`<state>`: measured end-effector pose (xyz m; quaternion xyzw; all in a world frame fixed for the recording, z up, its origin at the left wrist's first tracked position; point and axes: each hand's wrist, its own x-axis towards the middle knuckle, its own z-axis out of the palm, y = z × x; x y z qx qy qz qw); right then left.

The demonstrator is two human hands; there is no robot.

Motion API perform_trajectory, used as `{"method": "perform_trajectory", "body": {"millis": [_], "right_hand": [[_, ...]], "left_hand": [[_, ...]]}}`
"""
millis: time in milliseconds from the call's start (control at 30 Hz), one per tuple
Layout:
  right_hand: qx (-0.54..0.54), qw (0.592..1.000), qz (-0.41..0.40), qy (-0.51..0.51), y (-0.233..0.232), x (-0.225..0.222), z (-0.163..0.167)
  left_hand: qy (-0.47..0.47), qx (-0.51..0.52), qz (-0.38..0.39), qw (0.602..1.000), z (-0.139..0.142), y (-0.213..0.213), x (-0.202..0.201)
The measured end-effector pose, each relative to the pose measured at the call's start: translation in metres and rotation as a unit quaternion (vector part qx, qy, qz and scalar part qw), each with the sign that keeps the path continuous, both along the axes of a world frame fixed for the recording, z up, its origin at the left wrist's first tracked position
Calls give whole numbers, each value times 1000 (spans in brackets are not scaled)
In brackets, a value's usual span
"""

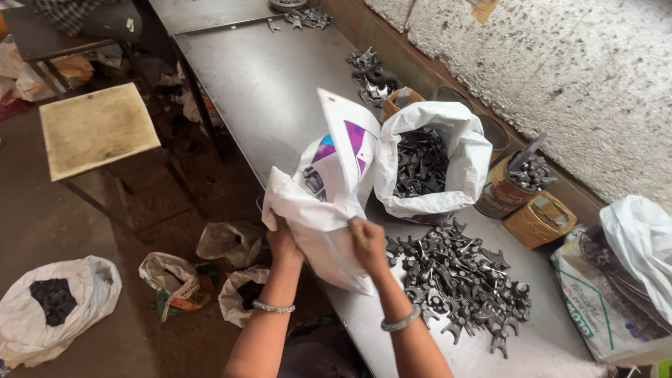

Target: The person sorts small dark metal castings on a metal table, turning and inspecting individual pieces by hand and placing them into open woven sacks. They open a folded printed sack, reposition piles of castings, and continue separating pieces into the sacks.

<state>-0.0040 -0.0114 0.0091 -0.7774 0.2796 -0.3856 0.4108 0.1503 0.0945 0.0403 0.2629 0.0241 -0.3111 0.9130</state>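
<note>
Both hands — left (283,245), right (367,241) — grip a white sack (325,189) (beside metal parts (458,280)).

A wooden stool (98,128) stands at upper left. Sacks of dark pieces (52,308) sit on the floor at lower left. A tin of metal parts (514,185) stands at right on the counter (259,77).

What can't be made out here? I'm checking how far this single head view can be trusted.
- Inside of the white bag held by the left hand and right hand: hidden by its own folded cloth.
- Fingertips of both hands: tucked into the bag.
- Sack at the right: cut off by the frame edge.
- Parts at the table's far end: too small to tell apart.
- Bottom of the open sack: buried under metal pieces.
</note>
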Motion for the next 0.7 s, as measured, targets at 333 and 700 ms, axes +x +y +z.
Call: {"method": "perform_trajectory", "body": {"millis": [333,700], "right_hand": [[461,887,-18,-8,-103,-72,143],[414,905,-44,-92,-141,-48,88]], "left_hand": [[-237,118,-478,837,-22,77,61],[-567,232,-302,730,-57,138,47]]}}
